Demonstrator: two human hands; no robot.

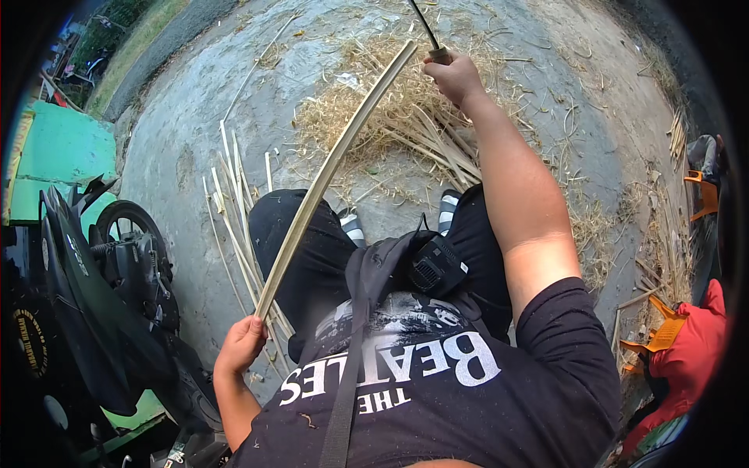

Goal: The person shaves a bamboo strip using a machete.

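My left hand (243, 343) is closed round the lower end of a long, pale strip of split wood or bamboo (314, 196). The strip slants up and to the right across my left knee, its far end close to my right hand. With my right arm stretched forward, my right hand (454, 78) grips the handle of a knife (424, 23) whose thin dark blade points away from me. The blade is partly cut off by the upper edge of the view. Knife and strip look apart.
Curly shavings (351, 101) lie heaped ahead of my feet, with a bundle of cut strips (437, 144) on them. More strips (230, 210) lie beside my left leg. A dark motorbike (86, 273) stands at left. Orange plastic pieces (667, 331) and red cloth (698, 351) are at right.
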